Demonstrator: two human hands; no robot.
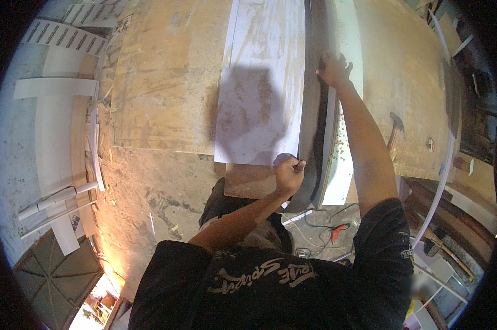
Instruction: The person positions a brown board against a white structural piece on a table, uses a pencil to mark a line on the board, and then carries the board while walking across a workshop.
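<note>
A: How many hands and boards appear, nearest first?

B: Two hands and, under them, one dark strip [316, 137] beside one pale sheet [262, 82]. One white board [345, 33] lies at the strip's 3 o'clock side. One hammer [394, 129] rests well apart at 3 o'clock on the workbench [166, 82].

A: Which way does the strip run?

B: Its long axis runs 6 to 12 o'clock, away from the person, its near end overhanging the bench edge.

A: And the hands?

B: The left hand [288, 173], elbow bent, is closed as a fist at the sheet's near corner, against the strip; what it clamps cannot be told. The right hand [332, 69], arm fully extended toward 12 o'clock, presses on the strip's far part, fingers curled over its edge.
</note>
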